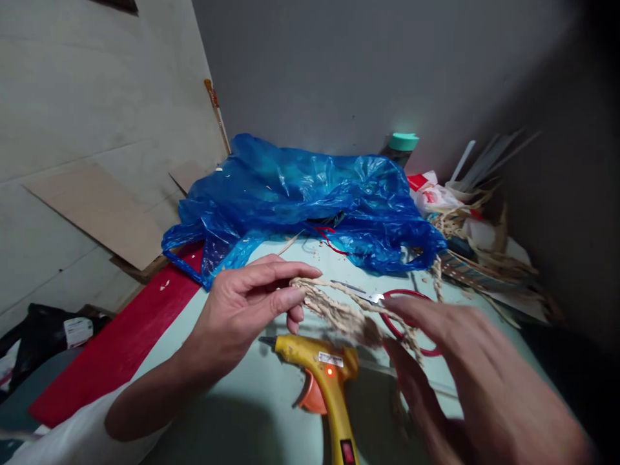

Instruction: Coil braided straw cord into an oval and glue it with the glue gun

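Observation:
My left hand [256, 297] pinches one end of a length of braided, tan natural-fibre cord [334, 313] between thumb and fingers. The cord stretches to the right, its far part blurred. My right hand [465, 361] is by that far end, smeared by motion, with thumb and forefinger apart and cord strands between them. Below the cord lies a yellow hot glue gun [320, 358] with an orange trigger and a lit red light, its nozzle to the left. Scissors [411, 297] with red handles lie on the table behind the cord, partly covered by my right hand.
A crumpled blue plastic bag [310, 187] spreads across the back of the pale table [232, 400]. Dried fibre strips [489, 278] pile up at the right. A red strip [126, 349] runs along the left edge. A teal-lidded container [403, 145] stands behind the bag.

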`<state>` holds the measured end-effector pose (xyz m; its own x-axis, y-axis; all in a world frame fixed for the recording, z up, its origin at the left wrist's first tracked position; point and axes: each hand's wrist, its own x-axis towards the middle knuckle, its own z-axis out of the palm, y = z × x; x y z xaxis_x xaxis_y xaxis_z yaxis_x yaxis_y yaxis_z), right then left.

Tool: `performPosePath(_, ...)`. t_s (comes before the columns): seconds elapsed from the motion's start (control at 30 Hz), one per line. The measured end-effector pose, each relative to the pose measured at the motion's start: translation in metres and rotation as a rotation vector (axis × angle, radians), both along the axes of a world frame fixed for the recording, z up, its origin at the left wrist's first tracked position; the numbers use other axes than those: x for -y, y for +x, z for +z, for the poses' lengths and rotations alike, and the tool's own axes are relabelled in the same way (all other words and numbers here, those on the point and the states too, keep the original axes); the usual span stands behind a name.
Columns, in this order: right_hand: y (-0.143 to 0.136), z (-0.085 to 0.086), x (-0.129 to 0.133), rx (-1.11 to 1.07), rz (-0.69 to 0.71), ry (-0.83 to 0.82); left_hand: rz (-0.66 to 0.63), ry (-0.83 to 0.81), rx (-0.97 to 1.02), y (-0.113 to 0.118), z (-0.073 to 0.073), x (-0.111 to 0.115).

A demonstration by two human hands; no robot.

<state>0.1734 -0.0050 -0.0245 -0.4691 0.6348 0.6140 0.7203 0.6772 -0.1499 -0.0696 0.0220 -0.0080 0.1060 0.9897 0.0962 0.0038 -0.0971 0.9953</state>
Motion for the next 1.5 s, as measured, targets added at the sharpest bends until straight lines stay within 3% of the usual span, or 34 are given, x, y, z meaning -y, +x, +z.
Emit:
performPosePath(0.1, 0.0, 0.003, -0.019, -0.027, 0.006, 0.003, -0.042, -0.043, 0.038, 0.003, -0.002, 0.0)
performPosePath(0.23, 0.004, -0.003, -0.026, -0.121, 0.098, -0.237, -0.07, -0.096, 0.072, 0.006, -0.005, 0.0)
performPosePath(0.3, 0.006, -0.007, -0.023, -0.149, 0.137, -0.282, -0.077, -0.121, 0.089, 0.007, -0.006, 0.0)
performPosePath(0.63, 0.017, -0.018, -0.012, -0.09, 0.245, -0.168, -0.098, -0.16, 0.126, 0.01, -0.011, -0.002)
performPosePath(0.87, 0.019, -0.015, -0.013, -0.036, 0.287, -0.103, -0.137, -0.229, 0.124, 0.009, -0.011, -0.001)
performPosePath(1.23, 0.015, -0.004, -0.019, -0.017, 0.375, -0.144, -0.13, -0.304, 0.094, 0.01, -0.013, -0.001)
performPosePath(1.5, 0.004, -0.003, -0.014, -0.08, 0.293, -0.176, -0.093, -0.349, 0.067, 0.016, -0.016, 0.001)
